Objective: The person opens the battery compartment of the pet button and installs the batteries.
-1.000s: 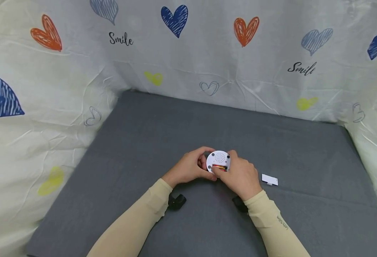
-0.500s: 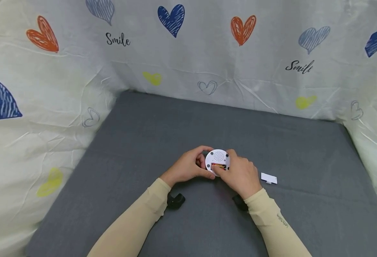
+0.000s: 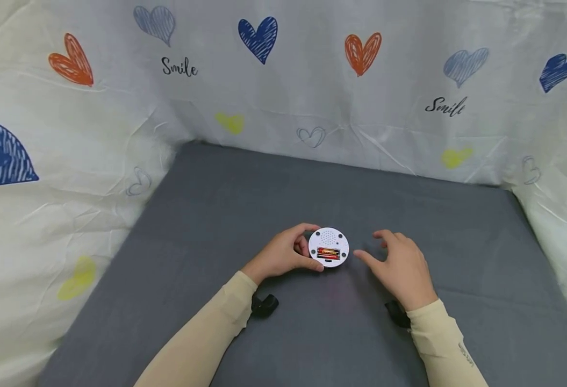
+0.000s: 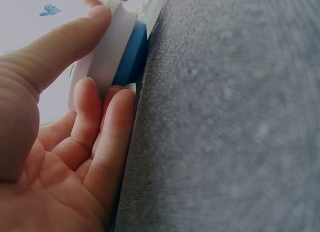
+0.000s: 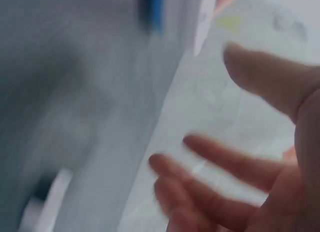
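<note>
My left hand (image 3: 290,250) holds a round white device (image 3: 329,235) by its left edge, thumb in front and fingers curled behind. The device's underside faces up, with a ring of small holes, dark round feet and an uncovered battery compartment holding red-and-black batteries (image 3: 329,253). In the left wrist view a blue part (image 4: 132,55) shows on the side of the device towards the table. My right hand (image 3: 401,266) is apart from the device, to its right, thumb and fingers spread with nothing between them. A blurred white battery cover (image 5: 54,204) lies below it in the right wrist view; the hand hides it from the head view.
A dark grey cloth (image 3: 244,183) covers the table. Behind and at the sides hangs a white sheet (image 3: 283,97) printed with hearts and "Smile". Black straps (image 3: 265,305) sit at both wrists.
My right hand has let go of the device and moved right, over the spot where the battery cover lay in view. The batteries are now fully visible. The left hand keeps its hold.
</note>
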The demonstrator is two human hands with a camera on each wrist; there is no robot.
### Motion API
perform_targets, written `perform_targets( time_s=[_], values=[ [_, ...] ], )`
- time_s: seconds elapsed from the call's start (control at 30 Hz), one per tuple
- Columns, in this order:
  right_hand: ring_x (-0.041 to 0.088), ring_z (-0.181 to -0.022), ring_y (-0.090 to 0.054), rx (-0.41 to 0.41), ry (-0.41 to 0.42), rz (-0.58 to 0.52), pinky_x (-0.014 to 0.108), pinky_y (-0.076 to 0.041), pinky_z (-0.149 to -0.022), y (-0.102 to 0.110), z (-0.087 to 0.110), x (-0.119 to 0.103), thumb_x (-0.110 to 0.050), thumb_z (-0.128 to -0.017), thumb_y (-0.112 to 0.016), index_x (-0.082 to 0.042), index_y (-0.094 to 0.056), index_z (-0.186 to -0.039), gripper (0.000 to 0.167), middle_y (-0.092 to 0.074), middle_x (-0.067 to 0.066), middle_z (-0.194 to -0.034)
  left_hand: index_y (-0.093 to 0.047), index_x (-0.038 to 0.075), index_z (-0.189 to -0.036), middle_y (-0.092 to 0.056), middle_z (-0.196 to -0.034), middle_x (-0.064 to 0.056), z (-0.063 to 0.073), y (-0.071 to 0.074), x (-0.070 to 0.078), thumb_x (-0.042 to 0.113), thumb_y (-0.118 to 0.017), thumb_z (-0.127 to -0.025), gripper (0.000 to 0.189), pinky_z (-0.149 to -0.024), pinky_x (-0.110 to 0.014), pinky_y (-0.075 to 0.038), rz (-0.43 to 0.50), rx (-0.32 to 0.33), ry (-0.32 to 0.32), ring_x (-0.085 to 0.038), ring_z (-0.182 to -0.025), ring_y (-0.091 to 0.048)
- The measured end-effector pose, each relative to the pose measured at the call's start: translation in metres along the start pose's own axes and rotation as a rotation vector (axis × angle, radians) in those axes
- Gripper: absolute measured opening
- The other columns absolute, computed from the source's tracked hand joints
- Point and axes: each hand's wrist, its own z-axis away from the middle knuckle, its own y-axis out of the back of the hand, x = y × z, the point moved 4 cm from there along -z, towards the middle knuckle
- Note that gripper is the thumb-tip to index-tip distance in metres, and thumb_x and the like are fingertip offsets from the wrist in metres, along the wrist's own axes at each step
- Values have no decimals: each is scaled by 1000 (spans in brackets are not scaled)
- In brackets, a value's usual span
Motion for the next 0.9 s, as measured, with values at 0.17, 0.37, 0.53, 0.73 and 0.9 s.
perform_targets(
  time_s=[0.17, 0.37, 0.53, 0.73, 0.9],
  values=[
    [42, -113, -65, 19, 51, 30, 60, -52, -94, 4, 15, 27, -31, -89, -90, -6, -75, -125, 46, -74, 19, -125, -57, 31, -151, -68, -85, 1, 3, 3, -3, 34, -101, -76, 87, -82, -34, -51, -1, 10, 14, -16, -77, -63],
    [43, -105, -67, -9, 50, 60, 60, -51, -90, 4, 21, 46, -19, -86, -92, -6, -78, -114, 34, -77, 18, -120, -58, 31, -150, -69, -84, 1, 5, 5, -5, 33, -102, -75, 87, -83, -33, -51, 12, 23, 29, -16, -77, -65],
    [35, -90, -65, -34, 23, 85, 53, -50, -79, 6, 25, 57, -12, -85, -91, -9, -78, -100, 21, -77, 14, -106, -58, 33, -150, -68, -83, 1, 3, 2, -5, 32, -102, -75, 87, -82, -33, -50, 21, 14, 34, -15, -77, -64],
    [32, -83, -62, 10, 24, 95, 52, -49, -74, 10, 29, 66, -3, -83, -89, -12, -75, -88, 17, -75, 14, -102, -57, 31, -151, -67, -83, 0, -3, -1, -2, 31, -102, -75, 88, -82, -34, -50, 25, 5, 13, -17, -77, -64],
    [30, -76, -60, 51, 55, 116, 50, -48, -69, 10, 28, 66, -2, -84, -88, -11, -75, -81, 16, -73, 12, -91, -58, 32, -150, -68, -83, 1, -4, -1, -1, 32, -102, -75, 88, -83, -35, -50, 18, -1, 14, -17, -77, -64]
  ],
)
